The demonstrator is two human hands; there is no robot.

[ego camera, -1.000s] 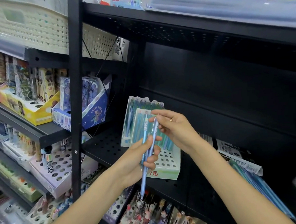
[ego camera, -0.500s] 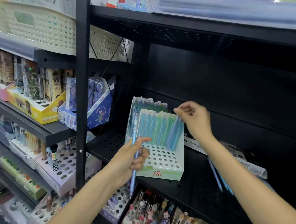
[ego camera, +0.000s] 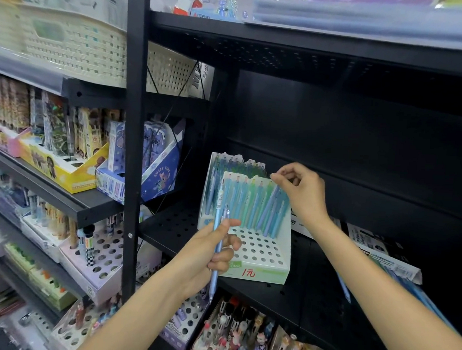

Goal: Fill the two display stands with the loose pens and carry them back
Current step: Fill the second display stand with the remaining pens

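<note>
The shelf [ego camera: 285, 300] was black, dotted with small holes. On it the front display stand [ego camera: 260, 259] was pale green and white, with round holes and a red price mark. Its pens [ego camera: 252, 202] ran from blue to green. The pen [ego camera: 217, 243] in the left hand [ego camera: 207, 256] was light blue. At nine o'clock sat a yellow box [ego camera: 64, 171] and a blue cartoon-printed box [ego camera: 155, 176]; above, a cream woven basket [ego camera: 78, 49].

left hand [ego camera: 207, 256] grips blue pen [ego camera: 216, 243] | right hand [ego camera: 301, 189] pinches pen top in front stand [ego camera: 260, 259]
</note>
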